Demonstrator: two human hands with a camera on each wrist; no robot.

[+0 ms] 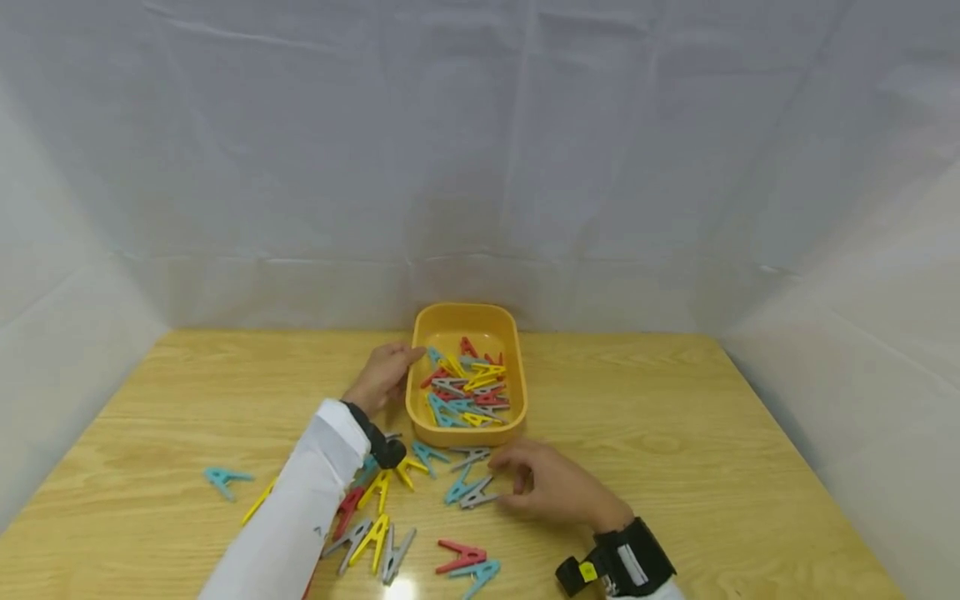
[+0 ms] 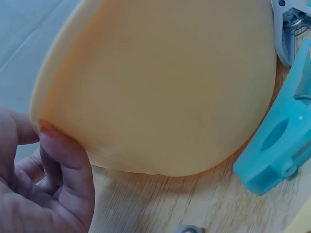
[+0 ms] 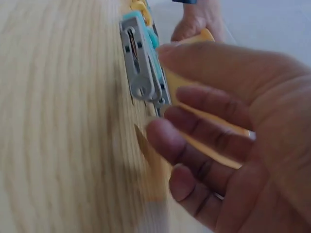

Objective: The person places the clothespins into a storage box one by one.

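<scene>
A yellow tray [image 1: 517, 367] holding several coloured clothes pegs [image 1: 468, 385] stands at the table's middle. My left hand [image 1: 397, 360] grips its left rim; the left wrist view shows a fingertip of that hand [image 2: 54, 145] pressed against the tray wall [image 2: 160, 87]. My right hand [image 1: 512, 479] hovers just in front of the tray with loosely spread fingers, holding nothing. Its fingertips are right beside a grey peg [image 1: 478, 497] lying against a blue peg [image 1: 457, 490]. The right wrist view shows the same grey peg [image 3: 138, 68] just off my fingers [image 3: 167, 138].
More pegs lie loose on the wooden table [image 1: 675, 433]: yellow [image 1: 378, 490], red [image 1: 461, 555] and grey [image 1: 396, 557] ones in front, and a lone blue one [image 1: 223, 478] far left. White sheeting walls the table on three sides.
</scene>
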